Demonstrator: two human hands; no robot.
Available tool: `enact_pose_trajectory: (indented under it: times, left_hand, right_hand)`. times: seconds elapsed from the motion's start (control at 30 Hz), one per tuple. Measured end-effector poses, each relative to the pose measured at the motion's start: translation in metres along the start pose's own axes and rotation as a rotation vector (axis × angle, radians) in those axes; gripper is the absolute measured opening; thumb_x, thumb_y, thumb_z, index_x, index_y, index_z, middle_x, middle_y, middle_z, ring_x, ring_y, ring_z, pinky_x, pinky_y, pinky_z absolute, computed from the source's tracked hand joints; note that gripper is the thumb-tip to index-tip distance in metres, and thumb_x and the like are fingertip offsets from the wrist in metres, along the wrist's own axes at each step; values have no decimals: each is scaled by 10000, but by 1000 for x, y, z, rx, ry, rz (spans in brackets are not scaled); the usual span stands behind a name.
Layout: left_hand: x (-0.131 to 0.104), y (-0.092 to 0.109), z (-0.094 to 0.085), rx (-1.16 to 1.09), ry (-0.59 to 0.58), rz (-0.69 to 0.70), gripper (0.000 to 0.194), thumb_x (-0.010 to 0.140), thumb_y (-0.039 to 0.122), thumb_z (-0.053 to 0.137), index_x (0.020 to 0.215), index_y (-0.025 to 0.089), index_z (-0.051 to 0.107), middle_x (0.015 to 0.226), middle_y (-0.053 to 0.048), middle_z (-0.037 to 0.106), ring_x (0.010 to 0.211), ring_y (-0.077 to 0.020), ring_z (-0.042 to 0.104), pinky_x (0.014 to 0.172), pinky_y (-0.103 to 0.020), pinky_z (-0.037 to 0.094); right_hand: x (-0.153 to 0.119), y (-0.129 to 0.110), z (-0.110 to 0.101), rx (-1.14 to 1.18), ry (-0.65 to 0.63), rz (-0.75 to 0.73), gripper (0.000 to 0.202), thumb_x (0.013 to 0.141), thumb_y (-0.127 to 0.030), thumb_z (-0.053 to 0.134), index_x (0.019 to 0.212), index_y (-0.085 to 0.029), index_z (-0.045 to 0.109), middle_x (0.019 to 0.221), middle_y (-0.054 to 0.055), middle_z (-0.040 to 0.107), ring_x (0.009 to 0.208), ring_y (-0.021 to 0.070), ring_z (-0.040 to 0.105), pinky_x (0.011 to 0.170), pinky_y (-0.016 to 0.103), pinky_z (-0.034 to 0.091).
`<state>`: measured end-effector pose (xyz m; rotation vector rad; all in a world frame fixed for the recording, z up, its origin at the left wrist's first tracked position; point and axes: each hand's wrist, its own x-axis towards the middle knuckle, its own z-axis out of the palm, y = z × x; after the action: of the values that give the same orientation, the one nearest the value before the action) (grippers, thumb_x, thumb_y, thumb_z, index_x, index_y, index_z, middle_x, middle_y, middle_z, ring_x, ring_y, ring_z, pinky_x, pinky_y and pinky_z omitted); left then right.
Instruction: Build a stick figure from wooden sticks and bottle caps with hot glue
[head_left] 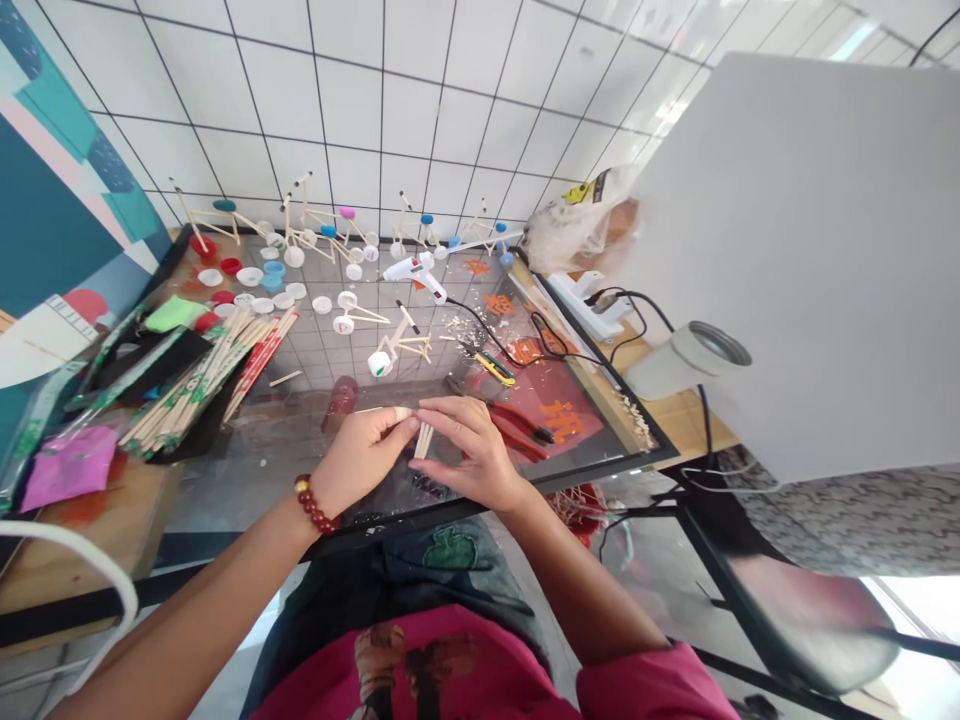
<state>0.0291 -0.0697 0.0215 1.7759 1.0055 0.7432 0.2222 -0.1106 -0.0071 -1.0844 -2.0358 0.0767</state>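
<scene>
Several short pale wooden sticks [424, 440] are bunched between my hands, just above the glass tabletop. My right hand [472, 450] curls around them, its thumb at their lower ends and its fingers at the upper ends. My left hand [367, 450], with a beaded bracelet at the wrist, pinches at the upper ends; its fingertips partly hide them. Just beyond is a small stick frame [409, 340] with a white bottle cap [380, 363]. Red-handled pliers [517, 430] and a yellow utility knife [495, 368] lie right of my right hand.
A white glue gun [416, 272] lies farther back, its cord running to a power strip [589, 305]. Stick-and-cap models [330, 232] line the wall. Bundled chopsticks [199, 385] lie at left. A lamp [686, 360] stands at right, and a red basket [577, 510] sits below.
</scene>
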Motion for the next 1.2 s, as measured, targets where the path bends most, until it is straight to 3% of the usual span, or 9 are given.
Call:
enact_pose_trajectory:
  times: [0.07,0.17,0.33,0.67,0.9,1.07,1.2]
  left_hand:
    - [0,1,3,-328,-141,-142,327,866,467,617,800,175,748,825,-55,739,801,-203,675,783,-320,551]
    - [2,1,6,-609,-230,-288,327,677,459,817,769,153,745,757,-41,728,763,-177,678,752,-291,560]
    - [6,3,5,-770,-97,-482,403,483,366,932,762,142,745,712,-22,718,720,-168,699,702,-282,574]
    - [11,9,5,-718,-128,-538,341,484,366,919,642,128,734,620,-18,701,619,-136,653,632,-244,547]
    - [15,4,3,-767,-165,-624,366,464,337,923,710,128,751,659,-29,716,664,-163,681,703,-294,573]
    - [14,0,4,-733,-128,-617,283,537,322,871,706,132,745,679,-28,718,684,-158,672,671,-263,543]
    - [12,-2,4,-613,-172,-534,162,628,279,788,619,137,710,584,11,662,575,-105,580,592,-215,467]
  right_hand:
    - [-1,1,0,15,2,-6,526,831,-436,745,1306,-272,591,1271,99,664,1162,247,623,975,434,497]
    - [-3,2,1,52,-10,-22,563,837,-409,745,1354,-287,558,1299,102,643,1191,253,611,988,429,500]
    - [-4,3,1,126,-66,86,834,807,-458,767,1514,-275,365,1374,135,585,1230,270,590,1028,429,503]
    - [6,2,0,209,-79,109,588,800,-429,785,1323,-246,590,1145,101,722,1063,239,676,944,398,528]
    - [8,7,0,261,-118,129,593,785,-433,797,1316,-257,600,1142,93,731,1057,238,678,943,404,522]
    - [10,6,-1,267,-155,185,755,751,-492,807,1402,-244,516,1207,122,699,1104,252,659,949,406,522]
    - [13,3,-1,255,-138,146,583,787,-380,798,1312,-249,581,1121,93,726,1027,230,683,918,395,518]
